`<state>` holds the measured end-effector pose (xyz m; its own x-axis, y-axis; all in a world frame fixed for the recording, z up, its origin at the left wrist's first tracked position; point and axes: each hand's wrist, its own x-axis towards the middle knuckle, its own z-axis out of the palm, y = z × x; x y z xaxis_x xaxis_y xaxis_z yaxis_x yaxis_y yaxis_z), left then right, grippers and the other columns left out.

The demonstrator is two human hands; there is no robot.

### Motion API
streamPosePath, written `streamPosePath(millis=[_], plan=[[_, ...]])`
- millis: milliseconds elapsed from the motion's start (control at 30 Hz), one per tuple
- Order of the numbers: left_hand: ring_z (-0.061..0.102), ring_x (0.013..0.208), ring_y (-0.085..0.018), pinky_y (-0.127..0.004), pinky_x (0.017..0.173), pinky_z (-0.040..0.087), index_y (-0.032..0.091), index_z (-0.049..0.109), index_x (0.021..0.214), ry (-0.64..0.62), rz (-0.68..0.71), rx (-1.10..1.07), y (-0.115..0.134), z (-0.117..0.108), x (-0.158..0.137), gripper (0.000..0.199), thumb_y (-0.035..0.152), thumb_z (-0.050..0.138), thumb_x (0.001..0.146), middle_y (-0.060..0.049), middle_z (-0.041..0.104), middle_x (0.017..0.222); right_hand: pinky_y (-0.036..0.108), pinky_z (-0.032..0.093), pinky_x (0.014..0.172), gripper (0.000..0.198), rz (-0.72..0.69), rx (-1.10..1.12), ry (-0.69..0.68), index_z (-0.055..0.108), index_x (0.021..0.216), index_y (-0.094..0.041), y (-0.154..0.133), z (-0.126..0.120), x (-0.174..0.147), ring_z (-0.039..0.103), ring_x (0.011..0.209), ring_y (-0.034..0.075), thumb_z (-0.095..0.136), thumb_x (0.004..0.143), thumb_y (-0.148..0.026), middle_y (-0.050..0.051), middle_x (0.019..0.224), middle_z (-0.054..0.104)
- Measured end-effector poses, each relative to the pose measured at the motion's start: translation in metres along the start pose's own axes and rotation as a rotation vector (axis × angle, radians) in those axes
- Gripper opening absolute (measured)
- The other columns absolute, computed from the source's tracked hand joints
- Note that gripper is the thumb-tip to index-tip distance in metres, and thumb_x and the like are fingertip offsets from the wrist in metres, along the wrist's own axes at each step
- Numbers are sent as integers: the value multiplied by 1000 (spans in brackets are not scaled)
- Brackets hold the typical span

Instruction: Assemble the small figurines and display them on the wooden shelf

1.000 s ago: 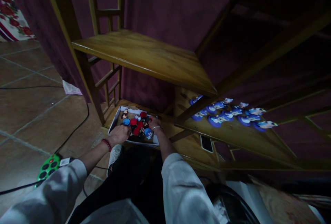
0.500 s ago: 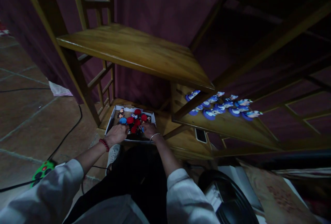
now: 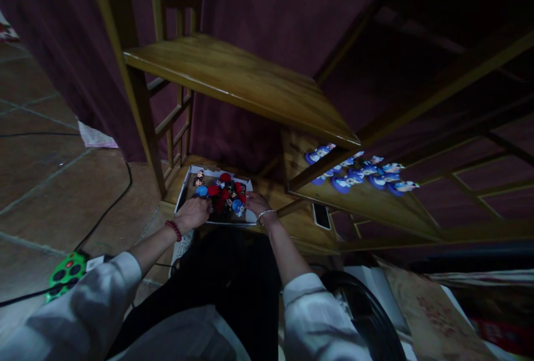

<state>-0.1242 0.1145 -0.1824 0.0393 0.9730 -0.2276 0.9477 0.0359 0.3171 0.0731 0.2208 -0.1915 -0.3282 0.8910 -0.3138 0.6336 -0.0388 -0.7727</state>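
Note:
A shallow white cardboard box [image 3: 182, 193] sits on the bottom wooden shelf, with several small figurines in it, many with red round bases or parts. My left hand [image 3: 193, 212] reaches over the box's near left side. Its fingers are curled down by a blue round piece [image 3: 201, 191], and their tips are hidden. At the box's right end is my right hand [image 3: 257, 203], fingers bent together beside red figurines [image 3: 241, 188]; what they grip is too small to tell. A blue and white figurine [image 3: 238, 207] lies between the hands.
Several blue-and-white figurines [image 3: 350, 178] lie on the raised shelf to the right. Below them is a phone [image 3: 321, 216]. An upper wooden board [image 3: 242, 80] overhangs the box. A green power strip [image 3: 67, 273] with cables lies on the floor at left.
My right hand has moved right, from over the figurines to the box's right end, uncovering the blue and white figurine. My left hand stays at the left side. The view has shifted slightly.

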Motion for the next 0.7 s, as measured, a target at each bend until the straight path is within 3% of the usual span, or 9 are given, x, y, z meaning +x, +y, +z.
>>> streamPosePath(millis=[100,233,500,700], plan=[[62,82,-23,-34,69,44,19,59,91,19,16,0,-2,2,0,30,25,31,84,-11,65,89,22,47,74,31,67,-81,28,63,100,-21,-6,3,5,61,85,15,49,73,-15,1,91,66],[61,85,-23,-33,70,44,18,59,90,13,13,-3,-2,2,0,32,26,29,84,-11,65,89,24,41,89,39,1,-281,92,59,109,-16,-11,14,17,55,101,16,45,73,-7,5,111,59],[61,87,-23,-33,72,43,16,59,92,-36,-17,-22,2,-6,-1,30,27,32,85,-13,64,91,33,26,105,49,-205,-431,68,61,107,-20,0,40,11,41,119,19,49,64,0,5,126,50],[61,83,-23,-33,70,43,16,58,91,-22,4,-14,1,-4,-1,31,27,30,85,-12,64,88,30,31,101,43,-149,-424,22,64,102,-21,4,36,9,46,115,18,48,66,-2,4,120,55]])
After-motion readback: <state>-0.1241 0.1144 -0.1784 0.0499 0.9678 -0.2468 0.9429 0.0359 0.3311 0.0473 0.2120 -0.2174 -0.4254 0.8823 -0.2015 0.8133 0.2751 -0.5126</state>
